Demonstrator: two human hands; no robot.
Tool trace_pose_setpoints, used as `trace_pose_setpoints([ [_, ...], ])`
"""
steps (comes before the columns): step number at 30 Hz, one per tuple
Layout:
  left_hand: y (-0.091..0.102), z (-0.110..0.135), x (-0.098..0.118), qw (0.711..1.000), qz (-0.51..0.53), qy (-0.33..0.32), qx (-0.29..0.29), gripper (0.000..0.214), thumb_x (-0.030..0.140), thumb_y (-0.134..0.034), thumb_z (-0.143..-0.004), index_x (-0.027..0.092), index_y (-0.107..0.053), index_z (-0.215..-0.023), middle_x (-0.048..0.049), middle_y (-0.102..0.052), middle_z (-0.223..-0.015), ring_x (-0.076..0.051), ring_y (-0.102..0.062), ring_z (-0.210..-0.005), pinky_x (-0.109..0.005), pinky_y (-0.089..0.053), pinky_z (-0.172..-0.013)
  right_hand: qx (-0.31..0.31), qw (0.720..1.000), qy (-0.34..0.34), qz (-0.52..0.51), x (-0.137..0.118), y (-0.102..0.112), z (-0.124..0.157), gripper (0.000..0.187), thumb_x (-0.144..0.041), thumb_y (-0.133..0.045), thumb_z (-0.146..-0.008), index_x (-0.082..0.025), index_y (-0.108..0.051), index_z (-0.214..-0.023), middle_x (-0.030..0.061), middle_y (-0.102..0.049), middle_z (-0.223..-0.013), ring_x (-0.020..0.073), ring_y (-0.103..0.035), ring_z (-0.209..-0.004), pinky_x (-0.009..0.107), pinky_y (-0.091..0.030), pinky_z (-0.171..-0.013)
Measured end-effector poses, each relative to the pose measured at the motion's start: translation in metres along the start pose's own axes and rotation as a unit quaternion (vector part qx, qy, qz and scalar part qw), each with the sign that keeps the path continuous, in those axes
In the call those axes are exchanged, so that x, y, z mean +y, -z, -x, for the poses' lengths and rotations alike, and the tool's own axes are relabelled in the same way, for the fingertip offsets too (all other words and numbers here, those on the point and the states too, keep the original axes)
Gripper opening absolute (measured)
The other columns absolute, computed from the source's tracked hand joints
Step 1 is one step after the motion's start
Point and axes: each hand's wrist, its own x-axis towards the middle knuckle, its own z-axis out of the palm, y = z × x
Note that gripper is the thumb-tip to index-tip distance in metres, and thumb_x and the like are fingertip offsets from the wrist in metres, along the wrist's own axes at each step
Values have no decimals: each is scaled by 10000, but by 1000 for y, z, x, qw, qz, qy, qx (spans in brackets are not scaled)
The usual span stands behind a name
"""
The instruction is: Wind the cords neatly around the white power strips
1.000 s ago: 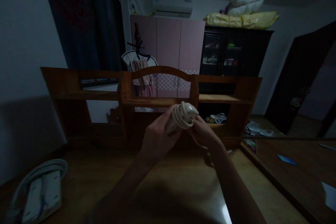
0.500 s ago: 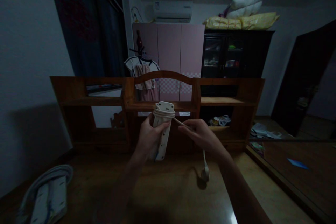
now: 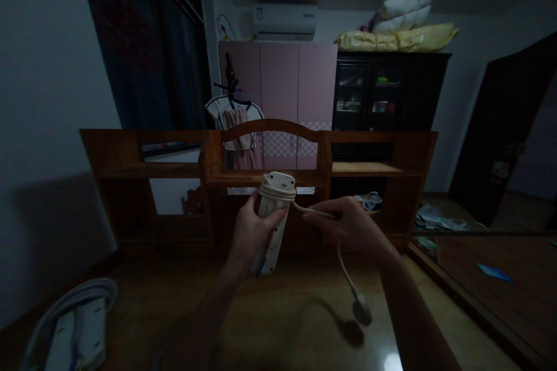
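My left hand (image 3: 253, 229) is closed around a white power strip (image 3: 275, 237), which it holds tilted above the wooden surface. Several turns of white cord (image 3: 277, 192) are wound about the strip's upper end. From there the cord runs to my right hand (image 3: 343, 221), whose thumb and fingers pinch it. Below that hand the free end hangs down, with a white plug (image 3: 361, 308) on it. A second white power strip (image 3: 78, 333) lies at the lower left, its cord (image 3: 93, 290) looped beside it.
A wooden shelf unit (image 3: 209, 174) stands across the front, with a raised arch in its middle. The light wooden surface (image 3: 243, 313) lies beneath my hands, and a raised edge (image 3: 474, 301) runs along its right. Clear plastic bags (image 3: 439, 217) lie at the right.
My right hand has moved a little right, and the cord between it and the power strip sags more. The plug has swung right and down. Both hands keep their hold.
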Motion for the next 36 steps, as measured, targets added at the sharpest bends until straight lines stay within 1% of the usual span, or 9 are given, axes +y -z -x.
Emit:
trace_pose_setpoints([
  [5,-3,5,7,998,-49,-16,-19,446,349,-692,-755,210,-582,-1164,-44,-688,-1085,-222,-650,-967,-293,-487,-808,28,999,16,12,-6,-4,0,310,-380,-567,-889,-144,-709,-746,-51,-434,-581,77,-353,-561,193,-262,-505],
  [10,-3,9,11,984,-173,-28,-34,505,370,-672,-767,246,-529,-1235,-51,-688,-1067,-245,-651,-966,-302,-483,-785,32,998,37,50,-8,-9,-1,352,-368,-542,-911,-132,-657,-676,-50,-470,-558,75,-381,-551,190,-274,-511],
  [14,-6,14,11,968,-246,-42,-26,670,342,-664,-772,275,-393,-1382,-68,-670,-1132,-270,-637,-1025,-326,-479,-811,26,995,34,93,-7,-9,-1,295,-350,-567,-903,-140,-676,-727,-28,-572,-595,96,-492,-585,200,-307,-553],
  [17,-5,16,12,964,-254,-63,-41,697,318,-666,-771,308,-371,-1402,-53,-649,-1193,-268,-617,-1080,-330,-474,-850,15,993,28,113,-9,-8,1,279,-374,-566,-906,-160,-694,-781,-8,-633,-636,118,-558,-606,210,-323,-565],
  [20,-2,15,16,966,-237,-78,-73,729,286,-673,-764,337,-354,-1418,-30,-604,-1277,-250,-578,-1153,-326,-460,-906,9,990,31,138,-14,-5,5,262,-377,-561,-910,-179,-699,-810,2,-657,-650,127,-586,-604,217,-334,-569],
  [26,7,18,28,960,-208,-104,-158,976,237,-727,-705,336,-160,-1493,-40,-601,-1282,-256,-595,-1128,-337,-460,-919,33,983,30,179,-21,6,11,173,-297,-576,-897,-199,-704,-833,8,-680,-680,130,-585,-596,218,-337,-550],
  [29,6,20,35,961,-177,-118,-179,942,218,-702,-721,340,-173,-1491,-40,-571,-1323,-260,-572,-1167,-349,-447,-952,43,984,29,171,-23,15,15,191,-306,-584,-887,-186,-710,-808,-1,-659,-625,114,-540,-538,217,-332,-531],
  [33,3,22,38,973,-41,-119,-194,935,195,-695,-725,301,-178,-1496,-60,-350,-1504,-260,-367,-1354,-381,-346,-1083,70,986,32,151,-30,25,21,237,-341,-595,-873,-168,-704,-754,-15,-604,-547,100,-480,-497,208,-313,-491],
  [36,3,22,38,961,61,-64,-261,990,205,-722,-719,335,-127,-1500,-53,-330,-1515,-271,-378,-1344,-387,-402,-1051,93,985,33,143,-34,29,26,240,-346,-604,-867,-165,-689,-734,-10,-613,-561,100,-488,-509,202,-312,-483],
])
